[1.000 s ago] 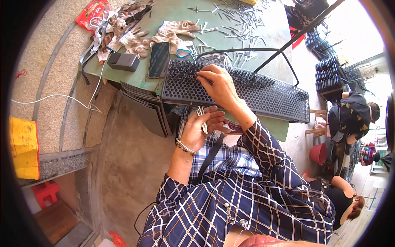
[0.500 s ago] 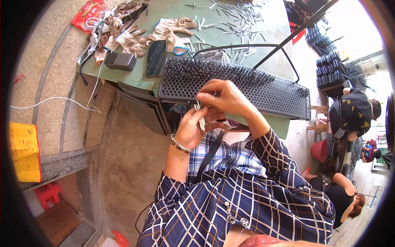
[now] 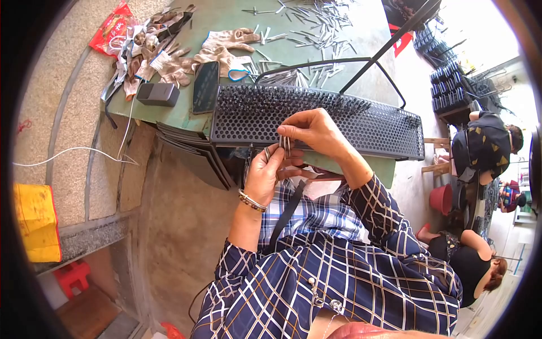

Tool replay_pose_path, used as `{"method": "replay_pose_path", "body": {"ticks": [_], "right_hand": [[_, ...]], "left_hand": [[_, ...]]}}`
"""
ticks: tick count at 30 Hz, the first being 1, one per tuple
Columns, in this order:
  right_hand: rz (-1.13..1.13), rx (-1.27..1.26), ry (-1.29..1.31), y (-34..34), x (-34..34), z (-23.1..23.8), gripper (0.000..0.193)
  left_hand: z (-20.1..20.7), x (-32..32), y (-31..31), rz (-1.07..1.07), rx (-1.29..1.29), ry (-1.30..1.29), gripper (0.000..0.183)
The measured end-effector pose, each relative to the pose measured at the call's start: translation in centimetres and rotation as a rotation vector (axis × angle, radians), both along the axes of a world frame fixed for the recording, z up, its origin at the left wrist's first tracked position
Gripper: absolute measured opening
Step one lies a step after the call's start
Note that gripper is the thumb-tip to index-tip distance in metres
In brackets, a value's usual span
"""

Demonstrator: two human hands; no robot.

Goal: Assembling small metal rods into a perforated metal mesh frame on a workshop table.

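My left hand (image 3: 263, 176) is closed round a few short metal strips (image 3: 267, 152), mostly hidden by its fingers. Just above it, my right hand (image 3: 319, 135) pinches more thin metal strips (image 3: 286, 148) between thumb and fingers. Both hands are close together at the near edge of a long black perforated metal rack (image 3: 350, 131). Dark pegs or strips stand upright in many holes along its far side, while the holes in the near rows show bare. A black bent-rod frame (image 3: 316, 63) rises behind the rack.
Loose metal strips (image 3: 322, 42) lie scattered over the green table (image 3: 226, 17). Work gloves (image 3: 226, 45), a phone (image 3: 205, 87) and a dark grey box (image 3: 157, 94) lie at its left. Dark panels (image 3: 189, 148) stand below the edge. Other people (image 3: 483, 148) sit at the right.
My right hand has shifted slightly right, and the metal strips at its fingertips now stand more upright beside the left fingers. The whole view has shifted a little.
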State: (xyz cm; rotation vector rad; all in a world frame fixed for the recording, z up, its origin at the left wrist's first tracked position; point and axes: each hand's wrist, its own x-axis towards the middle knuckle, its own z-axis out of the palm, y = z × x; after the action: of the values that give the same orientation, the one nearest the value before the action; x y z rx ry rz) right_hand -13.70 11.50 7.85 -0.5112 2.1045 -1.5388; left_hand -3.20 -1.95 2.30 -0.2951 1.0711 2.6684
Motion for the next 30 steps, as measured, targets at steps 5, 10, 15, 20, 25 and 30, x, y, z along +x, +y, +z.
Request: {"method": "replay_pose_path", "body": {"ticks": [5,10,15,20,25,30], "right_hand": [[-0.131,-0.065,0.026,-0.6,-0.3,0.1,0.02],[-0.336,-0.131,0.252,-2.3,-1.2,0.3,0.022],[-0.357,-0.087,0.329,-3.7,-1.9,-1.2,0.02],[-0.298,-0.015,0.61,-4.1,-1.7,-2.4,0.018],[-0.225,0.016,0.809,-4.4,-1.8,-3.1,0.015],[-0.075,0.041,0.982,-3.8,-2.0,-3.3,0.014]], "left_hand": [[0.2,0.1,0.1,0.085,-0.058,-0.021,0.029],[0.0,0.5,0.1,0.081,-0.034,-0.049,0.029],[0.4,0.8,0.5,0.057,-0.045,-0.098,0.03],[0.3,1.1,0.5,0.058,-0.047,-0.131,0.03],[0.2,1.2,0.4,0.052,-0.03,-0.137,0.03],[0.1,1.3,0.3,0.067,-0.026,-0.147,0.03]]}}
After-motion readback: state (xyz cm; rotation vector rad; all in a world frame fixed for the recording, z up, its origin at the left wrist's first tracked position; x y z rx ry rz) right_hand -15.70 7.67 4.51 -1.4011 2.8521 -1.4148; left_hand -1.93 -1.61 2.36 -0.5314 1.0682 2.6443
